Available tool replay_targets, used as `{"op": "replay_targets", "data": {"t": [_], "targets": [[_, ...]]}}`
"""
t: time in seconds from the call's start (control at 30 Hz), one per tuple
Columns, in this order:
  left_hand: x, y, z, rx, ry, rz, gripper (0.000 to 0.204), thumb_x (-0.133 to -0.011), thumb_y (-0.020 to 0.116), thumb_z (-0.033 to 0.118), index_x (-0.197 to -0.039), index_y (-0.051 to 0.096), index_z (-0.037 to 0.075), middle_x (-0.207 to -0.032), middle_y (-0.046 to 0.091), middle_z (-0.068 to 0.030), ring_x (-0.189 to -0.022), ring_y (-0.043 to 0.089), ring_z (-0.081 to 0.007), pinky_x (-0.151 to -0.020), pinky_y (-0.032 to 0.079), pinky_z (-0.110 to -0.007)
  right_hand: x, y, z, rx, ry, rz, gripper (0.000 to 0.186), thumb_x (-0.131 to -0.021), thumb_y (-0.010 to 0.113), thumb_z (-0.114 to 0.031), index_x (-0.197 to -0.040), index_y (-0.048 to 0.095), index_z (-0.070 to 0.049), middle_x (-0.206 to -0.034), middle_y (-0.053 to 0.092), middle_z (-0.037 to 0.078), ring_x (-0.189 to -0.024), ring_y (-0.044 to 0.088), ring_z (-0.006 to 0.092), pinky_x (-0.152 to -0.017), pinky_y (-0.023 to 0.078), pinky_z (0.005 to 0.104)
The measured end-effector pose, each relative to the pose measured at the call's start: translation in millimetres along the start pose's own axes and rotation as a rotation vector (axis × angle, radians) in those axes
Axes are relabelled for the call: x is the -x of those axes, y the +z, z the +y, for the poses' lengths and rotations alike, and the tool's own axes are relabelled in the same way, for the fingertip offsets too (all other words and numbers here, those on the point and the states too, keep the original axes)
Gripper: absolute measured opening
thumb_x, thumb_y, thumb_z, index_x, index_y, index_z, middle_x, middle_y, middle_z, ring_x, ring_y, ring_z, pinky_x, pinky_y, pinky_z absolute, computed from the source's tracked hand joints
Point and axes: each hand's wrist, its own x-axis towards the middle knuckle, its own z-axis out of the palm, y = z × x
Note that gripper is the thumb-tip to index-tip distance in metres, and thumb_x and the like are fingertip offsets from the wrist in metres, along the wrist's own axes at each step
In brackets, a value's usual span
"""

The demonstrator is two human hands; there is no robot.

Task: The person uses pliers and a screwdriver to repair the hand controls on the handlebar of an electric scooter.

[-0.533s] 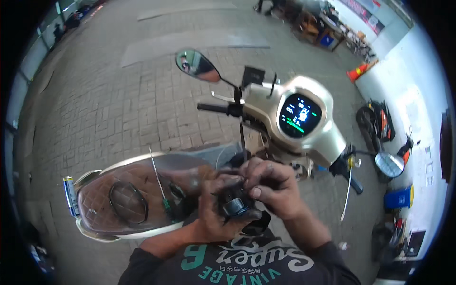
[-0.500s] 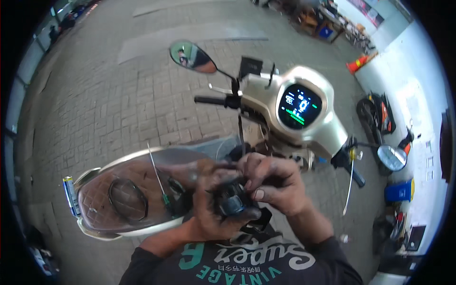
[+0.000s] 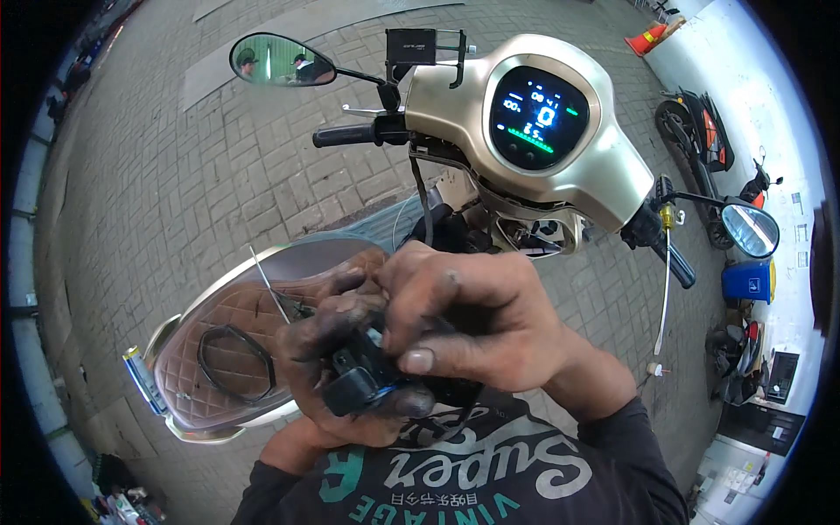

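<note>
My left hand (image 3: pixel 302 376) is wrapped around a small black component (image 3: pixel 350 376) with a blue detail, held low in front of my shirt. My right hand (image 3: pixel 477 324) is closed against its upper right part, thumb and fingertips pinched on it; what lies under those fingertips is hidden. Behind my left hand lies the scooter's brown quilted seat (image 3: pixel 184 350) under clear film, with a black loop (image 3: pixel 203 359) and a thin screwdriver (image 3: pixel 271 284) on it. A blue-and-silver tube (image 3: pixel 143 374) is at its left end. Ahead are the champagne handlebar cowl (image 3: pixel 612 157) and lit display (image 3: pixel 541 118).
A black mirror (image 3: pixel 282 59) and holder (image 3: pixel 409 48) stick up on the left. A yellow-handled screwdriver (image 3: pixel 668 219) hangs by the right grip. Along the white wall stand another scooter (image 3: pixel 700 131), a blue bin (image 3: pixel 748 282) and an orange cone (image 3: pixel 646 39). Paving (image 3: pixel 219 175) surrounds the scooter.
The view has shifted, so the handlebar sits higher in the picture. Both hands, with the black component, appear larger and further left, and my right hand now covers more of it.
</note>
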Motion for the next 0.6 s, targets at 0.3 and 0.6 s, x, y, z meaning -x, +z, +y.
{"op": "replay_targets", "data": {"t": [0.3,0.6], "targets": [[4.1,15.9,4.0,0.049,-0.283,0.215,0.07,-0.074,0.077,0.026,-0.123,0.032,0.003,-0.119,0.045,-0.0171,-0.113,0.047,-0.0266,-0.097,0.038,-0.042,1.6,4.7,0.4,-0.107,0.397,0.245,0.011,-0.08,0.065,-0.005,-0.088,0.059,0.0,-0.082,0.059,0.004,-0.074,0.052,0.0072,-0.066,0.043,0.0215],[10.6,16.5,1.6,0.027,-0.24,0.126,0.071,-0.072,0.079,0.023,-0.121,0.034,0.001,-0.113,0.047,-0.0153,-0.11,0.049,-0.0289,-0.094,0.039,-0.042,15.6,2.5,9.3,-0.138,0.227,0.178,0.014,-0.078,0.068,-0.006,-0.086,0.058,0.001,-0.082,0.059,0.006,-0.079,0.054,0.0114,-0.072,0.045,0.0263]]}}
